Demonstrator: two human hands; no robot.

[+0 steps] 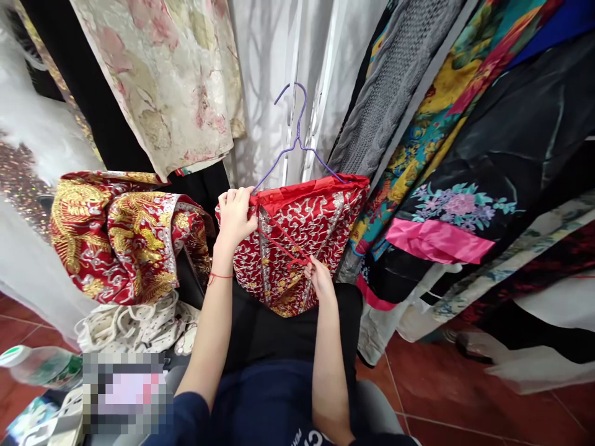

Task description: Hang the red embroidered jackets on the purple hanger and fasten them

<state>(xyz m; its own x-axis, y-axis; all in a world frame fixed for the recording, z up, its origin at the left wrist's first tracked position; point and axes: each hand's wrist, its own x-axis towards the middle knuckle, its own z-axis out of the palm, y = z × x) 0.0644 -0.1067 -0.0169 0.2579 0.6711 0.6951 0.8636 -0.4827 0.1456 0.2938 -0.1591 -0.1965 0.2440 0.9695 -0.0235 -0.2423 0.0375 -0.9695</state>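
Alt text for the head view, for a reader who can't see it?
A person's left hand grips the top edge of an embroidered red garment, a purple hanger at its top; the right hand pinches a red cord. A second embroidered garment lies to the left.

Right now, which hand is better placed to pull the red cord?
The right hand, I'd say: it already pinches the red cord. The left hand is clasping the red band at one end of the purple hanger, likely better for steadying.

purple hanger (298,133): lower part hidden | shirt lettering (316,438): cut off | pixelated patch (127,393): contents unclear
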